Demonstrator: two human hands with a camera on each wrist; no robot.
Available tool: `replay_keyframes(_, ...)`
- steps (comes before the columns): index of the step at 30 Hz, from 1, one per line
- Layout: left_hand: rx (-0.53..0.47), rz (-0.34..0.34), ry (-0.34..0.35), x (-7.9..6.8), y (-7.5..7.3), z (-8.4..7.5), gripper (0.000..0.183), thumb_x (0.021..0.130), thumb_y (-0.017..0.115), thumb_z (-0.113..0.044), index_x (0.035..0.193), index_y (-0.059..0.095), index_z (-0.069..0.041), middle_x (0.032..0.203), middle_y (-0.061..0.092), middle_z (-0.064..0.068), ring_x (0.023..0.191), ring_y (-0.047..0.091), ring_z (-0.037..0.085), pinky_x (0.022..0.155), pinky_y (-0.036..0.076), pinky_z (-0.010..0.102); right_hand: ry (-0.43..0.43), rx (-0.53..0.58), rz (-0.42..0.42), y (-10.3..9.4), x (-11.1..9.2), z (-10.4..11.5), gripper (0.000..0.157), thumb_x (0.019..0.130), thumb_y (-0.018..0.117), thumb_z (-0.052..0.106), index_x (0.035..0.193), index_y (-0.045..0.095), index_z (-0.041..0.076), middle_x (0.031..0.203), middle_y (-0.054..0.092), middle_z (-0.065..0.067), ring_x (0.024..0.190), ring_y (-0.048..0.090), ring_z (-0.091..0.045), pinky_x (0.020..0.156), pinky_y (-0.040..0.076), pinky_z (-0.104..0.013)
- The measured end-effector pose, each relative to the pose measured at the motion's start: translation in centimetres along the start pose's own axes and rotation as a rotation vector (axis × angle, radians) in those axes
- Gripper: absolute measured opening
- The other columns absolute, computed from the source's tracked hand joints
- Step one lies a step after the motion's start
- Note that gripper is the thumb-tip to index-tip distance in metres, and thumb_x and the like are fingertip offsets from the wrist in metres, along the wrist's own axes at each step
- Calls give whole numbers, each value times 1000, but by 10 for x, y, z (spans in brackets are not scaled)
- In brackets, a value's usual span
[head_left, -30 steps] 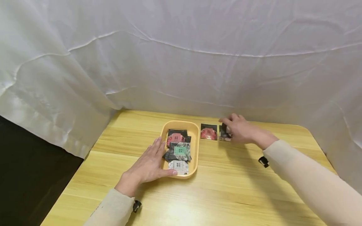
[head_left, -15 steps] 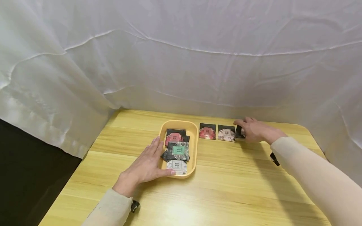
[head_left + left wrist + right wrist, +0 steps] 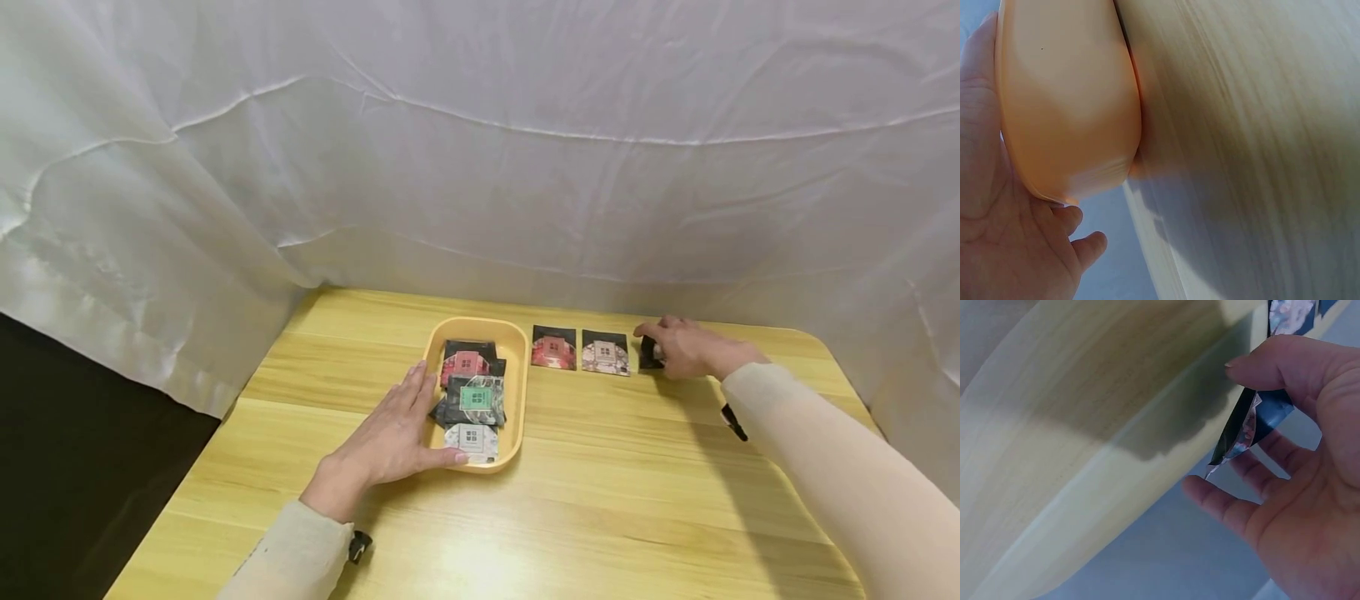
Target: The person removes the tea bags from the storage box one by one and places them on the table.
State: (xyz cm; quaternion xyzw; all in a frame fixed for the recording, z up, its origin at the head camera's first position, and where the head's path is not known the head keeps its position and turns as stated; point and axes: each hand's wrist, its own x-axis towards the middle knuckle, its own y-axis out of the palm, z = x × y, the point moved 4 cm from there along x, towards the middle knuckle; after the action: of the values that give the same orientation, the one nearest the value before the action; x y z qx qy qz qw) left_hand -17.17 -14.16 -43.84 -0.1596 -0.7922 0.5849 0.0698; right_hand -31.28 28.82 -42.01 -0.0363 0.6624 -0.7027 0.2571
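Observation:
My left hand rests on the near-left side of a yellow tray, its fingers straight along the left rim and its thumb across the near rim. In the left wrist view the tray's outer wall stands beside the palm. My right hand holds a black sachet at the right end of a row. In the right wrist view the sachet is bent between thumb and fingers, close over the table. Left of it lie a pink-and-white-printed sachet and a red-labelled sachet.
Inside the tray are a red-labelled sachet, a green-labelled sachet and a white-labelled sachet, with other dark ones under them. A pale curtain hangs behind the wooden table.
My right hand has moved right from the second sachet in the row, now uncovered and lying flat, to the right end with another sachet. The left hand and the tray stay put.

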Motion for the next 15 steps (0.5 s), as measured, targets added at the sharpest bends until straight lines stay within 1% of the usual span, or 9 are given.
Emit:
replay_keyframes(3,3,-1,-1,0,0,0,130,66,49,-92,158,6,-10,166,-7,7,153,0,20,123,14,43,-5,6,12,4,2,1,74,80,58,-6,148,38,16,142,38,-32,130,32,-60,97,37,-73)
replay_keyframes(9,9,2,2,0,0,0,130,67,47,-92,158,5,-10,165,-9,7,153,-1,20,123,13,43,-1,3,24,9,4,1,70,86,53,-5,150,36,18,143,39,-28,130,33,-57,92,42,-70)
replay_keyframes(10,9,3,3,0,1,0,130,67,47,-93,158,4,-10,165,-9,7,153,-1,20,123,13,43,-1,2,26,10,5,1,71,86,53,-5,150,35,18,143,38,-28,131,32,-57,92,42,-70)
replay_keyframes(15,9,8,3,0,1,1,129,67,45,-93,158,4,-11,165,-9,7,153,-1,20,123,13,43,-8,-13,34,12,5,2,78,85,55,-4,154,27,19,146,35,-28,131,33,-55,87,47,-62)
